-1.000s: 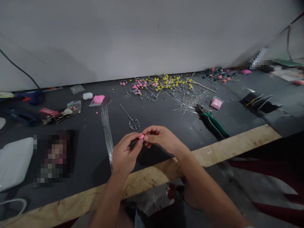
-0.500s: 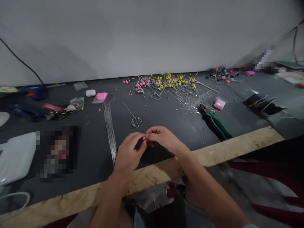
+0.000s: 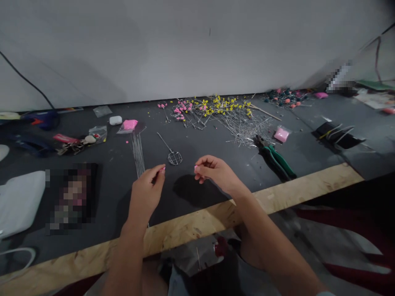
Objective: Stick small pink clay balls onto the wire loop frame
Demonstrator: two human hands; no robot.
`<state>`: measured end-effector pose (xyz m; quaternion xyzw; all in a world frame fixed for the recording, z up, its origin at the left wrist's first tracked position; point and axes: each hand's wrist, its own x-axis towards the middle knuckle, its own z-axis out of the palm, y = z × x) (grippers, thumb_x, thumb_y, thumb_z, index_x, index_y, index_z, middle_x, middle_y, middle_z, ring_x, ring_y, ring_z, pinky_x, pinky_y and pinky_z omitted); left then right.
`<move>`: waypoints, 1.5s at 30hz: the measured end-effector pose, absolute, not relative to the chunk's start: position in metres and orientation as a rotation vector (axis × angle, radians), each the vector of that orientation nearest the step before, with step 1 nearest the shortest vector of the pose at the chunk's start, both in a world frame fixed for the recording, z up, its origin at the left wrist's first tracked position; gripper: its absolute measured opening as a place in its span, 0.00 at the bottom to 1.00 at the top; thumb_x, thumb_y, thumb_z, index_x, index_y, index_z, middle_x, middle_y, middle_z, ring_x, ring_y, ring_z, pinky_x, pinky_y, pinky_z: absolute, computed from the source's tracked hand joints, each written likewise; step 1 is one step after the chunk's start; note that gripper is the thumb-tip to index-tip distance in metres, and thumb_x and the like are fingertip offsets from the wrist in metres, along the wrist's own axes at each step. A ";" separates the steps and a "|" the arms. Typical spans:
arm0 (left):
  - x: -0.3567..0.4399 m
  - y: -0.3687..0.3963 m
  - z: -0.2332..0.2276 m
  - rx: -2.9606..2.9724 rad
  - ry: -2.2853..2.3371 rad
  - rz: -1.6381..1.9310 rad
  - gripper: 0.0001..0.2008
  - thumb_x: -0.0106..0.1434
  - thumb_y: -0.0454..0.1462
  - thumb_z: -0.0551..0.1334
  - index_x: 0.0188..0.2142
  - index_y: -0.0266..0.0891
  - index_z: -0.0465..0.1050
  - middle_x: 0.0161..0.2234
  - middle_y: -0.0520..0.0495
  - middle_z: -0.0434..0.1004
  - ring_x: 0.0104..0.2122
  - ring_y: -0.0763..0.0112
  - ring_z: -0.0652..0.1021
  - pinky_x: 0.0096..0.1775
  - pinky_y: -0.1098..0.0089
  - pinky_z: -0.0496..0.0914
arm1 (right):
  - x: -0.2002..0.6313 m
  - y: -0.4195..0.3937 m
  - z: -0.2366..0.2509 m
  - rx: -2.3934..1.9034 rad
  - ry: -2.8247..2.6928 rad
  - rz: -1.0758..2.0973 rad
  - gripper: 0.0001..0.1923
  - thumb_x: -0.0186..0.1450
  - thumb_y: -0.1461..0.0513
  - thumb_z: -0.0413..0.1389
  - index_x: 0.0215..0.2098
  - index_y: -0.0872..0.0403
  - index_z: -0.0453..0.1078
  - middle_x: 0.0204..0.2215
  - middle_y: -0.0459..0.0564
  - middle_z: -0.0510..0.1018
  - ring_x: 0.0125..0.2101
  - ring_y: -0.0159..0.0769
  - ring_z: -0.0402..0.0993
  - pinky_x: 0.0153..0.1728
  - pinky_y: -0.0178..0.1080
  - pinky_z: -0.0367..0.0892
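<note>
Between the thumb and index finger of my left hand (image 3: 146, 189) is a small bit of pink clay (image 3: 163, 168). My right hand (image 3: 214, 172) pinches another small pink clay piece (image 3: 196, 168) at its fingertips. Both hands are raised over the dark table and stand apart from each other. Just beyond them lies a twisted wire whisk-like piece (image 3: 175, 158) with a round grid head. A bundle of straight wires (image 3: 138, 154) runs past my left hand, partly hidden by it. An opened bag of pink clay (image 3: 129, 125) lies behind that bundle.
Wire stems with yellow tips (image 3: 219, 107) and pink tips (image 3: 183, 109) are heaped near the wall, beside loose wires (image 3: 247, 127). Green-handled pliers (image 3: 276, 160) and a bagged pink lump (image 3: 281, 134) lie right. A white case (image 3: 115, 120) and keys (image 3: 72, 146) are left. Plywood (image 3: 197, 226) edges the table.
My hands were together on one pink piece and have now parted, each with a bit of pink clay. My left hand moved left; my right hand rose slightly.
</note>
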<state>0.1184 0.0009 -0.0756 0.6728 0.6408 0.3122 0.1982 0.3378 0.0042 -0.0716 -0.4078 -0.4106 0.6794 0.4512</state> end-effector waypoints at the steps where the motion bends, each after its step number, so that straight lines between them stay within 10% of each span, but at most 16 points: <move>1: 0.118 0.002 -0.075 1.892 1.805 0.848 0.14 0.62 0.45 0.55 0.43 0.44 0.74 0.39 0.48 0.78 0.36 0.66 0.77 0.40 0.66 0.69 | 0.338 0.004 -0.072 -0.996 -1.005 1.690 0.11 0.54 0.59 0.62 0.34 0.55 0.69 0.25 0.43 0.73 0.25 0.26 0.72 0.25 0.32 0.68; 45: 0.155 -0.016 -0.077 1.884 1.467 0.840 0.09 0.59 0.40 0.60 0.38 0.44 0.75 0.36 0.51 0.79 0.35 0.69 0.78 0.39 0.68 0.71 | 0.325 0.000 -0.082 -1.071 -1.203 1.774 0.08 0.58 0.58 0.58 0.32 0.56 0.72 0.23 0.44 0.74 0.24 0.26 0.70 0.28 0.33 0.68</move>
